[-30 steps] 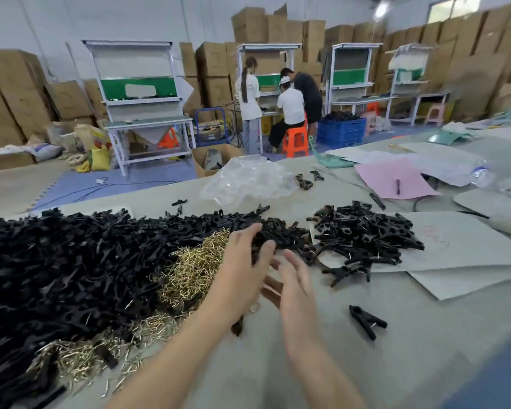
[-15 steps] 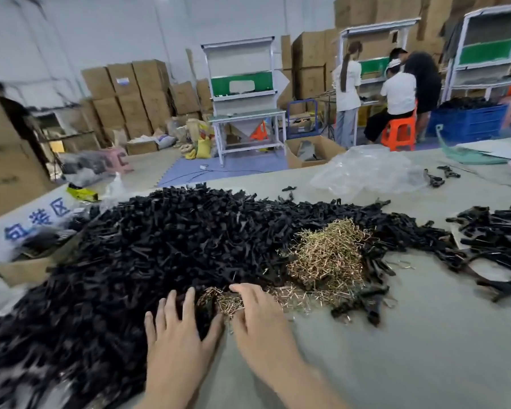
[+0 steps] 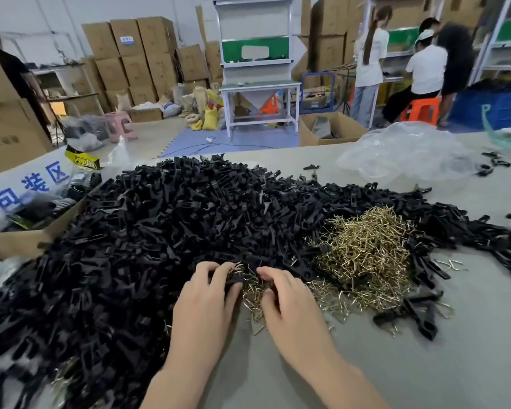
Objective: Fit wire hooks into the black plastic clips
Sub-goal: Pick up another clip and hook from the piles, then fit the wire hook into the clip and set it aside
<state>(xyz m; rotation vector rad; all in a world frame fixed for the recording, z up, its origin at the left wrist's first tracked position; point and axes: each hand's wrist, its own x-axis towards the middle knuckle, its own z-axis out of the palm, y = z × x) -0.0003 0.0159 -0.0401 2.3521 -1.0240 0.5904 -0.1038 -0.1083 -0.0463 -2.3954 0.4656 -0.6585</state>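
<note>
Pinching black clips (image 3: 233, 281), left hand (image 3: 204, 302), right hand (image 3: 291, 308) just beside, fingers curled among wire hooks (image 3: 255, 294), hold unclear.

A broad, jumbled heap of small black plastic clips (image 3: 160, 231) sprawls loosely. A tangled mound of brass-coloured bent wire hooks (image 3: 366, 246) sits in that heap's right part, with strays along its near edge.

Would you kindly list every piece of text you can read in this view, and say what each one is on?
"包装区": blue characters on the white banner at the table's left edge.
Yellow and black pack beside it: lettering too blurred to read.
Blue label on a stacked carton: too small to read.
</note>
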